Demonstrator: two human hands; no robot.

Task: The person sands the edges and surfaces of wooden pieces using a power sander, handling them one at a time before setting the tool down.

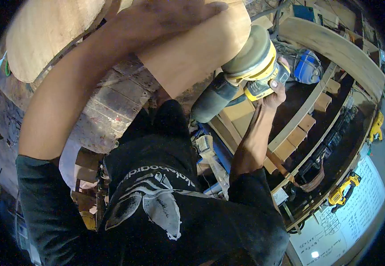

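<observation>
A yellow sander (263, 73) is held in my right hand (275, 91), whose fingers wrap round its body. The sander's round pad is turned up on edge and lies close against the rounded end of a pale wooden board (192, 57); contact is hard to make out. A dark dust canister (214, 98) hangs from the tool. My left hand (179, 17) lies over the board near the top edge, fingers stretched across its surface. Another pale wooden board (50, 35) is at the upper left, on the worn workbench (99, 111).
Curved wooden shelving (298, 117) holding wood blocks stands at the right, with a blue object (307, 66) and cables beside it. Yellow power tools (345, 190) and a whiteboard (360, 213) with writing are at the lower right.
</observation>
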